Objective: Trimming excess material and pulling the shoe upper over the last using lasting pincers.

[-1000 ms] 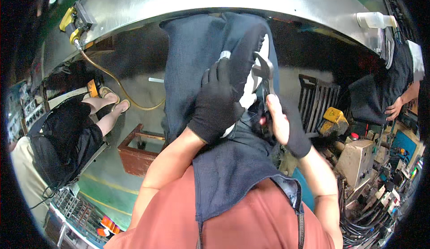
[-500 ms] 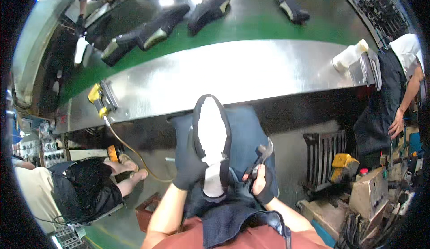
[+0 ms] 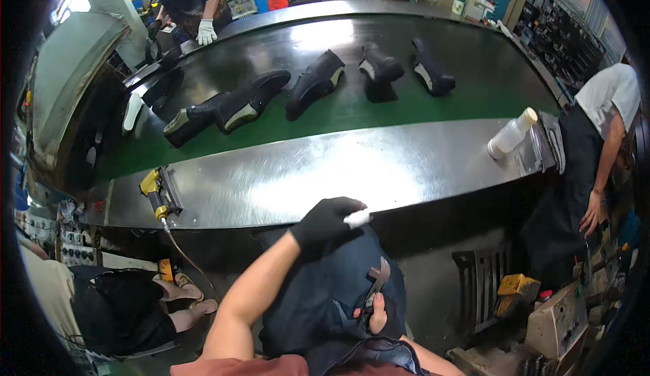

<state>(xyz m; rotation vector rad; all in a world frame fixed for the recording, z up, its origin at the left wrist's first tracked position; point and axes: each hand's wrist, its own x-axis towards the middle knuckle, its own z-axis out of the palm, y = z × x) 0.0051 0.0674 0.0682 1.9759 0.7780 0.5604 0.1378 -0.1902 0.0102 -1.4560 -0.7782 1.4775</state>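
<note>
My left hand (image 3: 325, 222), in a black glove, reaches out at the near edge of the metal table with its fingers stretched. White material (image 3: 357, 218) covers what looks like its thumb. My right hand (image 3: 378, 314), thumb bare, rests over my lap and grips dark shoemaker's pincers (image 3: 380, 278), their curved metal head pointing away from me. Beyond the table, a black shoe (image 3: 380, 64) shows over the dark green belt; a dark shadow lies below it, apart from it. Several other black shoes (image 3: 315, 85) with pale soles lie on the belt, on both sides of it.
A yellow air stapler (image 3: 157, 193) with a hose lies on the metal table (image 3: 223, 186) at left. A translucent bottle (image 3: 512, 134) stands at right. Persons are at far left (image 3: 193, 4), near left (image 3: 122, 301) and right (image 3: 602, 125). Machinery (image 3: 558, 318) stands low at right.
The black shoe that was sole-up in my left hand has left it; another shoe now shows over the belt. My left arm has stretched forward. The view has tilted up; my right hand still holds the pincers.
</note>
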